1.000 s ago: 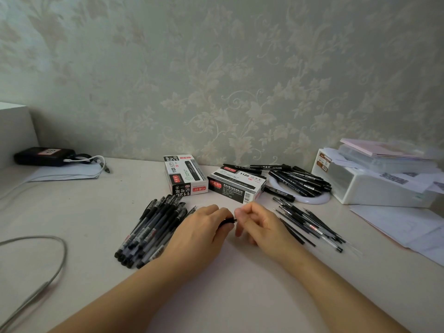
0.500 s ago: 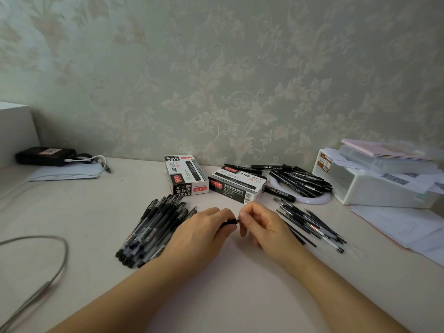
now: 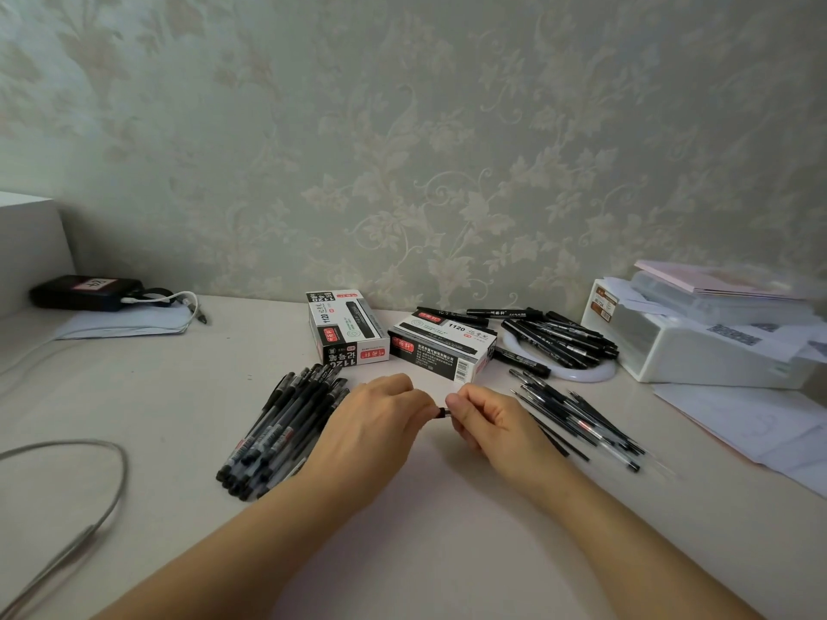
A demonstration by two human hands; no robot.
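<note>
Pale desk top [image 3: 179,418] runs back to a wall of floral wallpaper [image 3: 402,149], and both forearms reach in over it from the near edge. The left hand [image 3: 376,427] and the right hand [image 3: 496,422] meet near the middle of the desk, knuckles up. Between them only the short black end of a pen [image 3: 443,412] shows. The left hand's fingers are curled round it and the right hand's thumb and forefinger pinch its tip, while the rest of it is hidden inside the hands. A heap of capped gel pens [image 3: 286,422] lies just beside the left hand, partly under the wrist. A loose scatter of thin refills [image 3: 581,418] lies just beyond the right hand. Behind the hands sit two black-and-white pen boxes, one [image 3: 347,326] lying flat and the other [image 3: 441,351] angled beside it. Black markers [image 3: 559,337] are piled on a white ring [image 3: 581,375] to their right, next to a white plastic storage box [image 3: 698,351] and loose papers [image 3: 738,422]. A black case [image 3: 85,292] rests at far left, and a grey cable [image 3: 107,485] loops near the front left edge.
</note>
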